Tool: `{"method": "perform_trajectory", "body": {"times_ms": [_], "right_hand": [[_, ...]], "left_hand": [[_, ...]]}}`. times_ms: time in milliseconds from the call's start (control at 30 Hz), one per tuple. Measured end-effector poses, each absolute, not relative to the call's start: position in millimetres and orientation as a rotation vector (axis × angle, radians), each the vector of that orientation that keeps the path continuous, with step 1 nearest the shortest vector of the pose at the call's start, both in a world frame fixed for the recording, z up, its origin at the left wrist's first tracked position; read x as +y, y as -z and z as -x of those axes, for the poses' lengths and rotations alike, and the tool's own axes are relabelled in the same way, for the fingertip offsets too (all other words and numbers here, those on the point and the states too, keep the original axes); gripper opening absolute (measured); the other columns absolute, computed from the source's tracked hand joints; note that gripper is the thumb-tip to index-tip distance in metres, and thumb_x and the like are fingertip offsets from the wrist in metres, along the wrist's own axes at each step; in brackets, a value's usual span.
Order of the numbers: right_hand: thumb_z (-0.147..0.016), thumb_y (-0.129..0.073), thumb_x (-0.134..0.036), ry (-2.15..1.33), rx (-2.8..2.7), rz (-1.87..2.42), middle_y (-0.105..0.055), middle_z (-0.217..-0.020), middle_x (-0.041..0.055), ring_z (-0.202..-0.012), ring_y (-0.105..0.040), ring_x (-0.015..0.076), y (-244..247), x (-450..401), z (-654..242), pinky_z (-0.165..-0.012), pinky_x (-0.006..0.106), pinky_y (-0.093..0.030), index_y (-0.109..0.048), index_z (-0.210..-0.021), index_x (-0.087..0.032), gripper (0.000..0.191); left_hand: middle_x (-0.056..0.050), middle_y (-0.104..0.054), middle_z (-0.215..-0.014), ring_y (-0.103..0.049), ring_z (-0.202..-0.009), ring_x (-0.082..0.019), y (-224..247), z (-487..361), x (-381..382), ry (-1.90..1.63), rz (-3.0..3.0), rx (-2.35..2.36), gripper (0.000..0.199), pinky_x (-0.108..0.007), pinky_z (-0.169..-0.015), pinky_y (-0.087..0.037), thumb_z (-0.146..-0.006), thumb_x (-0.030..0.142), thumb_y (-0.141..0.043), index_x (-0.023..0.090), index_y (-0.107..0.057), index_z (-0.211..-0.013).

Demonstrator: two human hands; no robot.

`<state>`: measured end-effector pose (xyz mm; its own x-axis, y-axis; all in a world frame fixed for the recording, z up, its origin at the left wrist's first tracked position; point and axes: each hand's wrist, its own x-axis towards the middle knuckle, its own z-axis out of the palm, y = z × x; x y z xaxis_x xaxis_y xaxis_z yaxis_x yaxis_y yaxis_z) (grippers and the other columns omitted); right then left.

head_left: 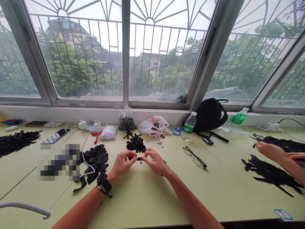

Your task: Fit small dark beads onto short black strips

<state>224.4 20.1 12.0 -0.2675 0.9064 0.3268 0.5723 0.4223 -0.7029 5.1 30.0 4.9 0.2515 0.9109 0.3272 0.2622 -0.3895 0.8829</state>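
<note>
The grips of the left hand (122, 164) and right hand (155, 161) pinch one short black strip (138, 158) over the pale green bench (152, 203), near a pile of black strips (135, 143).

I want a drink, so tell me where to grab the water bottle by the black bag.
Grip the water bottle around its labelled middle, coming from the near side with the right hand. It stands upright with a narrow body that suits a wrapped grip, and the black bag sits close on its right, crowding that side.
</note>
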Motion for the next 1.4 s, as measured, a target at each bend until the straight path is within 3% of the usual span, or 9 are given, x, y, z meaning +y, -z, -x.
{"method": "perform_trajectory", "body": {"times_ms": [167,467,867,1000,1133,1233,1400], "right_hand": [[-0.089,-0.070,-0.040,-0.489,-1.955,1.320,-0.061,-0.093,0.0059,-0.096,-0.060,0.0233,-3.6,22.3,-227.3,-0.089,0.035,-0.045,-0.067,-0.072,-0.020,0.026],[-0.085,-0.071,-0.029,-0.388,-1.962,1.401,-0.062,-0.092,0.0069,-0.094,-0.059,0.0242,4.3,23.1,-224.2,-0.088,0.036,-0.046,-0.065,-0.066,-0.019,0.022],[-0.085,-0.070,-0.027,-0.309,-2.000,1.431,-0.060,-0.090,0.0069,-0.092,-0.057,0.0240,2.9,18.4,-221.8,-0.085,0.035,-0.046,-0.060,-0.064,-0.020,0.024],[-0.086,-0.071,-0.032,-0.225,-2.027,1.432,-0.060,-0.092,0.0070,-0.093,-0.056,0.0251,3.3,17.9,-219.6,-0.085,0.037,-0.046,-0.059,-0.068,-0.021,0.024],[-0.091,-0.066,-0.034,-0.160,-1.988,1.414,-0.061,-0.093,0.0074,-0.095,-0.056,0.0260,-0.9,23.0,-226.9,-0.088,0.039,-0.045,-0.061,-0.078,-0.021,0.019],[-0.094,-0.058,-0.028,-0.233,-1.941,1.367,-0.063,-0.093,0.0069,-0.095,-0.058,0.0245,-10.2,29.5,-245.6,-0.091,0.038,-0.044,-0.063,-0.080,-0.020,0.016],[-0.085,-0.063,-0.028,-0.497,-1.998,1.371,-0.067,-0.092,0.0054,-0.092,-0.061,0.0232,-27.2,32.2,-281.9,-0.089,0.035,-0.045,-0.071,-0.079,-0.020,0.013]], "left_hand": [[-0.003,-0.075,-0.078,-0.057,-0.065,-0.016,1.4,-5.5,29.9,-1.120,-1.990,1.165,0.021,-0.025,-0.059,-0.042,-0.083,0.038,-0.071,0.020,-0.079,-0.089],[0.000,-0.070,-0.075,-0.049,-0.060,-0.015,9.3,-5.8,31.1,-1.089,-2.074,1.231,0.016,-0.025,-0.059,-0.038,-0.083,0.032,-0.066,0.021,-0.076,-0.088],[0.000,-0.067,-0.069,-0.054,-0.061,-0.016,7.0,-6.9,29.0,-1.053,-2.074,1.219,0.014,-0.026,-0.059,-0.038,-0.081,0.031,-0.068,0.022,-0.077,-0.087],[-0.003,-0.070,-0.084,-0.062,-0.082,-0.022,1.1,-4.7,25.3,-1.035,-2.149,1.180,0.018,-0.029,-0.075,-0.047,-0.078,0.024,-0.068,0.023,-0.076,-0.094],[-0.005,-0.070,-0.114,-0.060,-0.110,-0.026,-12.4,-1.7,16.4,-0.985,-2.248,0.958,0.044,-0.039,-0.105,-0.042,-0.072,0.011,-0.063,0.026,-0.073,-0.112],[-0.005,-0.068,-0.126,-0.056,-0.121,-0.027,-17.0,-0.5,14.1,-0.942,-2.254,0.851,0.057,-0.041,-0.110,-0.041,-0.069,0.004,-0.055,0.028,-0.073,-0.117],[0.001,-0.070,-0.134,-0.052,-0.128,-0.026,-9.5,0.8,21.7,-0.831,-2.302,0.754,0.058,-0.045,-0.115,-0.038,-0.071,-0.001,-0.047,0.030,-0.079,-0.107]]}}
